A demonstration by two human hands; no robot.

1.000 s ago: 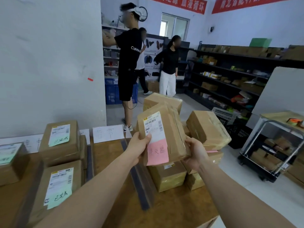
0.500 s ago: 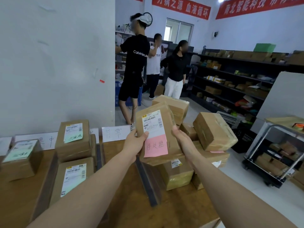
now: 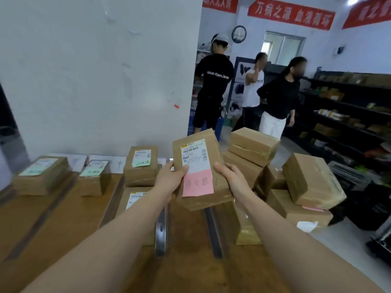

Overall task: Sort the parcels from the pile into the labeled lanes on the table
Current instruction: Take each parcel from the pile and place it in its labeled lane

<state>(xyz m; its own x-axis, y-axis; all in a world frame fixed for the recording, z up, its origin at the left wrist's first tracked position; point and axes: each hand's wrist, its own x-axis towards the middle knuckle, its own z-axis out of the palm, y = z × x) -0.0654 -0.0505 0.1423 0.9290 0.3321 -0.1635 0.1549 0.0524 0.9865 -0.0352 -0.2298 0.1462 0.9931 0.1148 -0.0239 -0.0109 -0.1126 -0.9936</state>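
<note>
I hold a brown cardboard parcel [image 3: 198,157] with a white shipping label and a pink handwritten note, lifted above the table. My left hand [image 3: 170,179] grips its left edge, thumb on the label. Its right edge is gripped by my right hand [image 3: 231,179]. The pile of brown parcels [image 3: 254,144] is stacked at the table's right end, just behind and right of the held parcel. Sorted parcels with green notes lie in lanes to the left: one [image 3: 140,166] near the wall, another [image 3: 95,177], and a third [image 3: 41,174]. Paper lane labels [image 3: 117,163] lean against the wall.
Dark strips [image 3: 212,233] divide the wooden table [image 3: 63,218] into lanes. A tilted parcel [image 3: 311,180] tops the pile's right side. Three people [image 3: 213,92] stand in the aisle beyond. Dark shelving [image 3: 349,115] lines the right wall; black crates [image 3: 359,199] sit on the floor.
I have carried the pink-noted parcel leftward from the pile, over the lanes, and my view has turned left, bringing more sorted parcels into sight. Both hands keep their grip.
</note>
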